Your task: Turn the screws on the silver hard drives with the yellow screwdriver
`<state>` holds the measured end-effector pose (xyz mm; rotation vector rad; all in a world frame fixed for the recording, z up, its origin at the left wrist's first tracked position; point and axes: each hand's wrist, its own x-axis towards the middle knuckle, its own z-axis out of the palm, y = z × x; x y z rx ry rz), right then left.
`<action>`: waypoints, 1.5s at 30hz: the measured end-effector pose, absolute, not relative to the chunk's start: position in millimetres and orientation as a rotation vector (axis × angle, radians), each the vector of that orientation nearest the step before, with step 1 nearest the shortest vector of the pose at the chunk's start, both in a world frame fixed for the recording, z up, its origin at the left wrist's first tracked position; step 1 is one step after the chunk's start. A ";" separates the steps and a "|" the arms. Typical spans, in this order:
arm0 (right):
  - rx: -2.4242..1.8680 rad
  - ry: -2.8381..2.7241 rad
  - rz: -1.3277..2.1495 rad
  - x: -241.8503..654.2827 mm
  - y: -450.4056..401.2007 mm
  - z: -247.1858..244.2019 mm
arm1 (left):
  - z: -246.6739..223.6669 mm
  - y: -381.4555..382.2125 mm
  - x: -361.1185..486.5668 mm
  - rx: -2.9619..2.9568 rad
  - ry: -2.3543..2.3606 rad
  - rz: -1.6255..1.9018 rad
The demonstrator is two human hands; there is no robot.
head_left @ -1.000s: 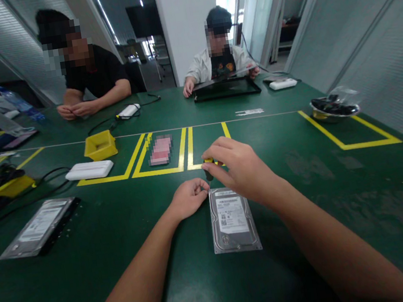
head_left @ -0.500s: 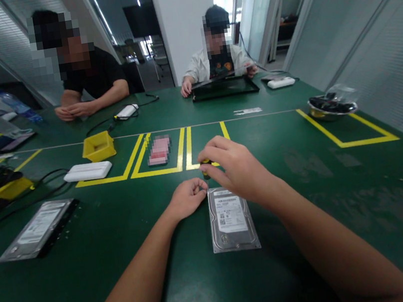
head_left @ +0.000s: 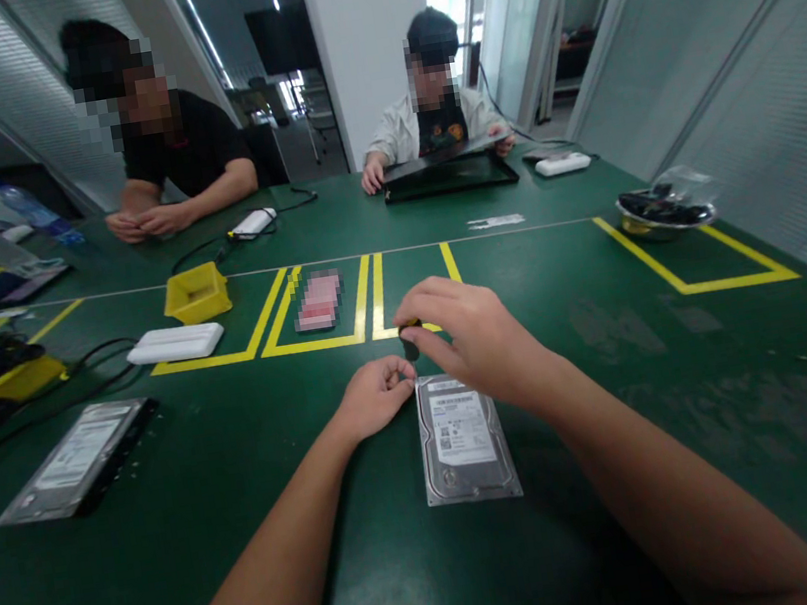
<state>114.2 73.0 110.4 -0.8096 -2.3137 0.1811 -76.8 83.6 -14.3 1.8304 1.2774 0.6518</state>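
Note:
A silver hard drive (head_left: 465, 435) with a white label lies flat on the green table in front of me. My right hand (head_left: 464, 329) is closed on the black and yellow handle of a small screwdriver (head_left: 409, 342), held upright over the drive's far left corner. At that same corner is my left hand (head_left: 379, 395), its fingers curled and the thumb and forefinger pinched beside the screwdriver's tip. What lies between those fingertips, if anything, is too small to make out.
A second hard drive (head_left: 82, 460) lies at left, near a white power strip (head_left: 176, 343) and a yellow bin (head_left: 196, 293). A pink and red item (head_left: 319, 300) sits in taped lines. A metal bowl (head_left: 667, 214) stands right. Two people sit opposite; one holds a black panel (head_left: 447, 159).
The screwdriver handle has turned a little in my right hand, showing less yellow. My left hand and the drive stay in place.

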 end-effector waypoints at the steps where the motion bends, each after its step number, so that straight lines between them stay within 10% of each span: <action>1: -0.788 -2.319 0.166 114.7 73.1 110.8 | -14.6 83.4 -76.7 1.823 1.274 0.654; 45: -0.731 -2.366 0.154 116.0 71.7 111.0 | -13.9 83.2 -77.0 1.826 1.283 0.648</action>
